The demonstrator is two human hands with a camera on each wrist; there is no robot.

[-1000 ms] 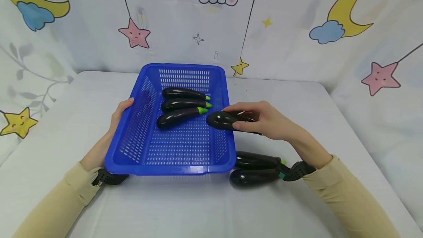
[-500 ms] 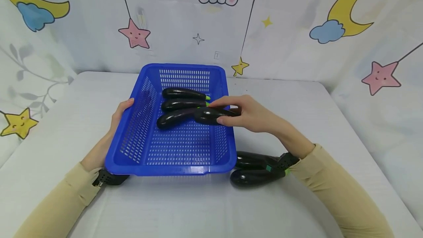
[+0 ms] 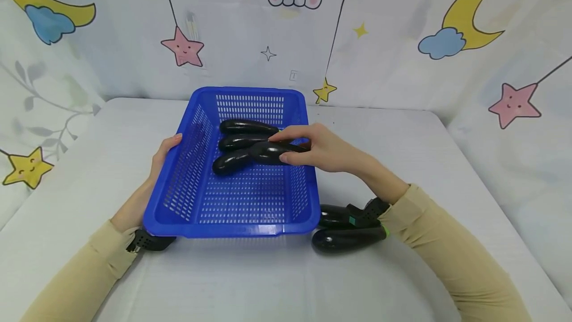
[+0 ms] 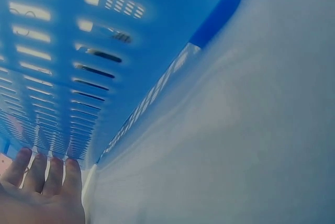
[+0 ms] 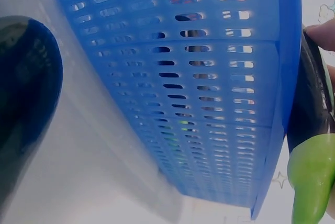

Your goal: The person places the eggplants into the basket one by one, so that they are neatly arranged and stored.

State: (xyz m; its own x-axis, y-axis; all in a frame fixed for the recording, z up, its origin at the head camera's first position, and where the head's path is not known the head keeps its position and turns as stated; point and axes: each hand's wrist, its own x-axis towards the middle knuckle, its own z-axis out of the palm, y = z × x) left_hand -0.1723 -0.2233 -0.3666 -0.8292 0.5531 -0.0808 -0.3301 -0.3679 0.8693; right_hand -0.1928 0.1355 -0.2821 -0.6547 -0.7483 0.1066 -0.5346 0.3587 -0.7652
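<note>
A blue slotted basket (image 3: 178, 198) sits mid-table with three dark eggplants (image 3: 246, 126) lying in a row at its far end. My right hand (image 3: 313, 152) grips a fourth eggplant (image 3: 268, 151) over the basket's right side, just above the nearest of the three. The right wrist view shows that eggplant's dark body and green stem (image 5: 311, 174) past the basket wall (image 5: 199, 93). My left hand (image 3: 156, 163) rests against the basket's left rim, fingers straight along the wall (image 4: 42, 169). Two more eggplants (image 3: 344, 239) lie on the table beside the basket's right front corner.
White table (image 3: 277, 282) with a cartoon star-and-moon backdrop (image 3: 402, 34) behind and at the sides. Bare tabletop lies in front of the basket and to the far right.
My right hand has carried the eggplant leftward from the basket's right rim to over the basket interior. The left hand and basket stayed put.
</note>
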